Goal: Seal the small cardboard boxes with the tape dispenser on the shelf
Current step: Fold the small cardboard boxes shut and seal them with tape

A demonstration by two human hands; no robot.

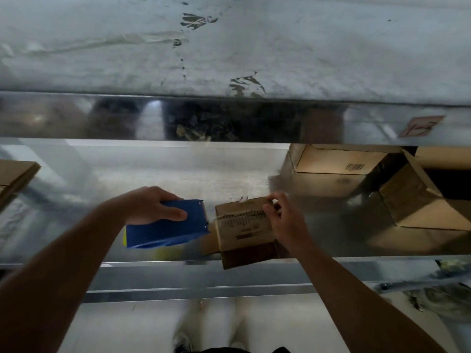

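The whole view is smeared with motion blur, so the print on the small cardboard box (242, 225) cannot be read, and whether any tape runs between it and the tape dispenser (168, 230) cannot be told. The dispenser's roll is hidden behind its blue side plate, with only a sliver of yellow showing at the lower left. A stack of flat cardboard (15, 174) is cut off by the left edge.

A shiny metal shelf (153, 174) carries the things. Above it sits an upper shelf (229, 47) covered in wrinkled, torn plastic film, with a pale sticker (420, 126) on its front lip. At the right, further back, stand an open carton with a barcode (331, 161) and another open carton (420, 205) beside it. Below is a pale floor (153, 327).

The left hand (150, 205) grips the dispenser from above, fingers wrapped over its top and thumb along the side, its front end just beside the box's left face. The right hand (285, 217) has its fingers curled, pinching the box's top right edge. The box sits at the shelf's front edge, between both hands.
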